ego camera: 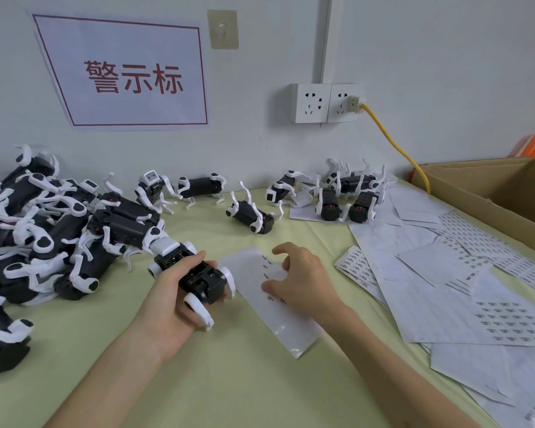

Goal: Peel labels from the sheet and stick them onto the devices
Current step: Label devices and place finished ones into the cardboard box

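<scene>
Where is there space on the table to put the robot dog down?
Bare table shows at the front, nearer than the label sheet, and in the middle, between that sheet and the lone device behind it. The left side is crowded with a pile of devices; loose sheets cover the right.

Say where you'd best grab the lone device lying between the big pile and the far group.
Grip the lone device round its black trunk, coming from above, fingers across the narrow width. Its thin white legs jut out at both ends and would probably flex or slip.
</scene>
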